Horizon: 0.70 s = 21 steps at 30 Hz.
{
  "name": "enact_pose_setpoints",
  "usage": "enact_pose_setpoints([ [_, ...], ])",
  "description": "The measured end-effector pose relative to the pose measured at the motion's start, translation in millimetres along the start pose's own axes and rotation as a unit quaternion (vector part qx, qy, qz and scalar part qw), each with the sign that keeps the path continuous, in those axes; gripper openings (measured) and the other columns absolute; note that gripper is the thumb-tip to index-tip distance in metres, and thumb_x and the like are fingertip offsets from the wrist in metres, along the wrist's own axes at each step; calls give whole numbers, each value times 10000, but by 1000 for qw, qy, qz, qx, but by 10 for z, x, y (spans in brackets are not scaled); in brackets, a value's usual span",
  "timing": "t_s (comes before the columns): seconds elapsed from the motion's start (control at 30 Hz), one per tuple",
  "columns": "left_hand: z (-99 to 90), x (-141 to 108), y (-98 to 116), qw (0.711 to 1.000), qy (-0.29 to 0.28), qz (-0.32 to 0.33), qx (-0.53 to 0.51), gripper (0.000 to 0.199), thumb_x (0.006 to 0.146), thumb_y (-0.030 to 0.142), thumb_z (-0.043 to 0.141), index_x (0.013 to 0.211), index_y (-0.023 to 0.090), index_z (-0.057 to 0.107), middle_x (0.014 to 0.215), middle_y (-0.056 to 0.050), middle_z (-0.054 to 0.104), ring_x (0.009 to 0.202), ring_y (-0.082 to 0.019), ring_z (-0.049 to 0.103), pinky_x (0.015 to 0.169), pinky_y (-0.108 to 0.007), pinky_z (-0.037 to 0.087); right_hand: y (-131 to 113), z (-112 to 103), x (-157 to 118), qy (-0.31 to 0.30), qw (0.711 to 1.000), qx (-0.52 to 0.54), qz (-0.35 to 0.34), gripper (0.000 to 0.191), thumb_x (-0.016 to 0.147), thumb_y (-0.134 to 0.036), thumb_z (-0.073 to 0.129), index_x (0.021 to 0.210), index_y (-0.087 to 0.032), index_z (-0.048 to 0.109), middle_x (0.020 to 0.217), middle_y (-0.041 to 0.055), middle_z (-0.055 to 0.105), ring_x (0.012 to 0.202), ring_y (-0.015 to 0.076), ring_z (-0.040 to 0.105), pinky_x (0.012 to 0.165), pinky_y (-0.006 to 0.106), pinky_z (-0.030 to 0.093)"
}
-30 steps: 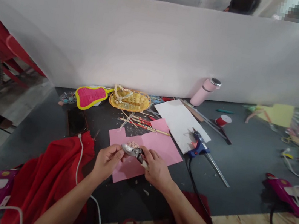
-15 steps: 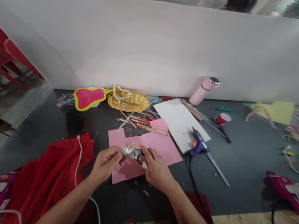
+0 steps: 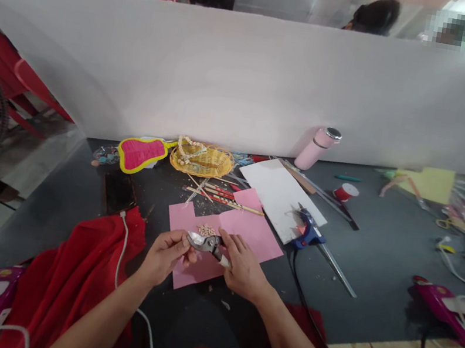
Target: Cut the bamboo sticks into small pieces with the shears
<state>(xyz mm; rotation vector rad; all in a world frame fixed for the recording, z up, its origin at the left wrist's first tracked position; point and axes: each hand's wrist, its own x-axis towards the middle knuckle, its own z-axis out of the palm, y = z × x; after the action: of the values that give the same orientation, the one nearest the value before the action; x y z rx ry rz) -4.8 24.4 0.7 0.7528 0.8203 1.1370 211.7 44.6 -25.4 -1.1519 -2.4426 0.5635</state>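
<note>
My right hand (image 3: 244,266) is closed round the pale handles of a pair of pruning shears (image 3: 208,243), whose metal jaws point left. At the jaws' tip, my left hand (image 3: 170,252) pinches something too small to make out. Both hands hover over a sheet of pink paper (image 3: 198,272) on the dark table. A small heap of pale beige pieces (image 3: 206,229) lies on the paper just behind the shears. Red-patterned chopsticks (image 3: 224,195) lie beyond it.
Behind are a wicker basket (image 3: 211,166), a pink bottle (image 3: 317,148) and a white partition (image 3: 248,81). To the right lie a glue gun (image 3: 309,229) with its cord, white card (image 3: 270,189) and a red spool (image 3: 345,192). A phone (image 3: 118,193) and red cloth (image 3: 78,267) lie left.
The camera view has tilted slightly, so the scene sits a little lower. My hands and the shears keep nearly the same pose over the pink paper.
</note>
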Motion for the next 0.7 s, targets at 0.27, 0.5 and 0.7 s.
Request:
enact_pose_setpoints([
  [0.27, -138, 64, 110, 988, 109, 103, 42, 211, 755, 334, 698, 694, 138, 651, 614, -16, 624, 553, -87, 518, 528, -192, 396, 147, -5, 30, 100, 989, -42, 100, 659, 823, -128, 447, 1438, -180, 217, 1168, 130, 540, 1035, 282, 482, 877, 453, 451],
  [0.5, -122, 62, -6, 947, 102, 129, 276, 167, 797, 305, 645, 796, 140, 672, 674, -17, 633, 609, -113, 552, 605, -219, 445, 281, -48, 50, 102, 965, -136, 197, 642, 853, -357, 550, 1414, -172, 299, 1145, 129, 589, 1021, 300, 507, 845, 426, 440],
  [0.7, -57, 29, -58, 866, 45, 173, 467, 159, 832, 290, 598, 905, 181, 688, 807, -52, 705, 725, -161, 637, 702, -259, 490, 226, -101, 47, 112, 965, -145, 188, 514, 852, -326, 564, 1327, -179, 434, 1203, 137, 561, 1089, 314, 463, 894, 465, 387],
])
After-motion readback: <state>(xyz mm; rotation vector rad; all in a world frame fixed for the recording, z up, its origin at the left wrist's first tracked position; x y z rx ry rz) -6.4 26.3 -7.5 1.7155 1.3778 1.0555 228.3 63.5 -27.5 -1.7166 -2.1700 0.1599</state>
